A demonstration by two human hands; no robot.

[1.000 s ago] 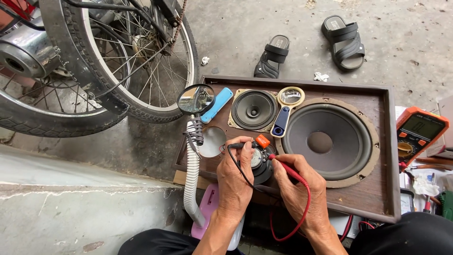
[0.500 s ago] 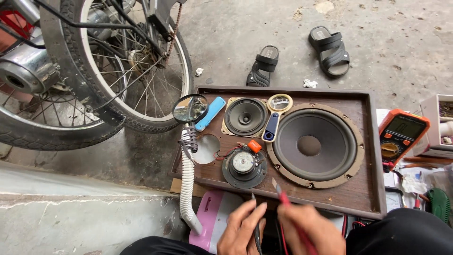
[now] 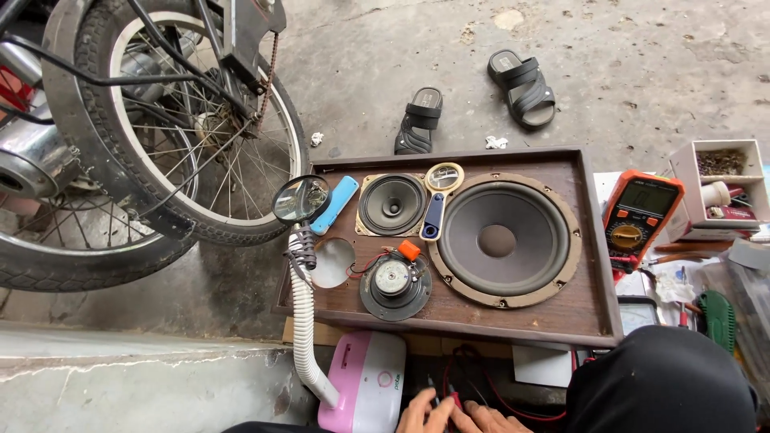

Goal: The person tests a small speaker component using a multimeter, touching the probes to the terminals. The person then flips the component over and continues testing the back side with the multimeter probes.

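Left hand [image 3: 423,414]: lying at the bottom edge, fingers bending around a black probe [image 3: 431,385]; grip partly cut off.
Right hand [image 3: 491,418]: touching the left, pinching a red probe [image 3: 451,395].
Leads [image 3: 497,397]: red and black, trailing beside the hands.
Small speaker [image 3: 395,283]: lying face down on the cabinet [image 3: 593,297], above the hands, apart.
Multimeter [image 3: 642,216]: sitting right of the cabinet.
Lamp [image 3: 365,385]: pink, standing just left of the hands.
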